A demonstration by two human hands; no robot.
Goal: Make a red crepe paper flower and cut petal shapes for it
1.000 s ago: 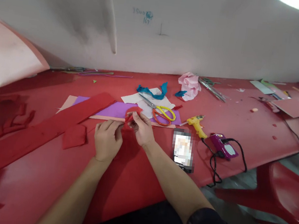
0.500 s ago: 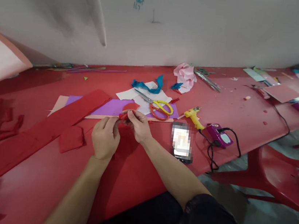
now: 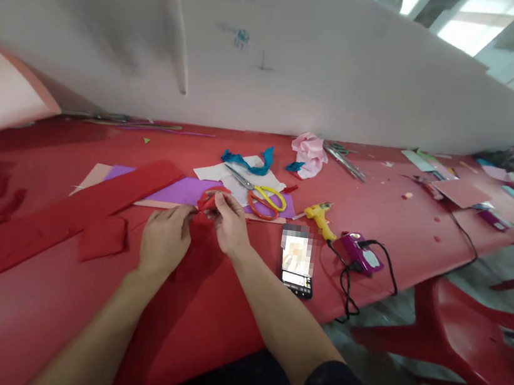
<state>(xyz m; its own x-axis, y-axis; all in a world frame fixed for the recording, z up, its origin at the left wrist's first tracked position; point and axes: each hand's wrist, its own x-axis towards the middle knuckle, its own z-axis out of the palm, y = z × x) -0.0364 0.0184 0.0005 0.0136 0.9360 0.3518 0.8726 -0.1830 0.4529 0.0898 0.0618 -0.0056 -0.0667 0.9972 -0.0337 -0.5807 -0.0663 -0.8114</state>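
Both hands meet above the red table, fingers pinched on a small piece of red crepe paper (image 3: pixel 207 200). My left hand (image 3: pixel 166 237) grips its lower left side, and my right hand (image 3: pixel 232 224) holds the upper right. Fingers partly hide the piece. Just beyond lie a purple sheet (image 3: pixel 174 190), white paper (image 3: pixel 207 172) and scissors (image 3: pixel 268 198) with yellow and orange handles. A long red crepe paper strip (image 3: pixel 69 215) stretches out to the left, with a small red folded piece (image 3: pixel 103 239) beside it.
Right of my hands are a phone (image 3: pixel 298 258), a yellow glue gun (image 3: pixel 320 218) and a purple power box (image 3: pixel 362 254) with black cords. Blue paper strips (image 3: pixel 255 168) and crumpled pink paper (image 3: pixel 310 155) lie farther back, before a pale wall (image 3: pixel 260 98). A red chair (image 3: pixel 457 326) stands at right.
The view has tilted up and shifted slightly. My right fingers have moved on the red piece, which now looks more spread open; both hands still hold it.
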